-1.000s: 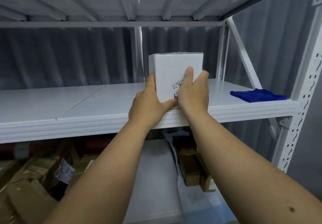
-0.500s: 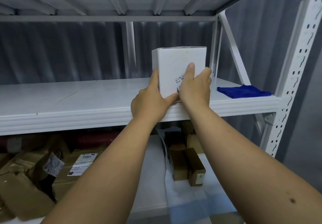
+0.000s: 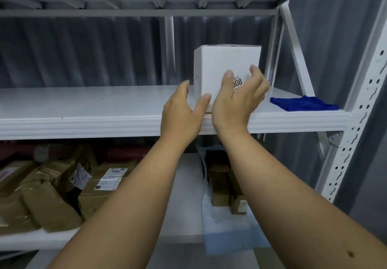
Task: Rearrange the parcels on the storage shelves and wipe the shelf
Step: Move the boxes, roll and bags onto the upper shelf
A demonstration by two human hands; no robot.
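So the white box (image 3: 227,67) sits upright on the upper shelf (image 3: 104,120), near the front lip and right of the middle, with a blue cloth (image 3: 303,103) lying flat further right by the upright. Both hands are spread and holding nothing — the left hand (image 3: 182,114) hovers just off the box's left face, the right hand (image 3: 240,101) is cupped in front of its labelled face, fingers apart, and I can't say if the thumb grazes it.

My guess is the box is stiff cardboard and pretty light, since it's small and its edges look crisp. The smooth white sides could be a bit slippery, so I'd squeeze the two opposite side faces low down, palms flat — not grab the top flaps. Brown parcels (image 3: 52,195) crowd the shelf below.
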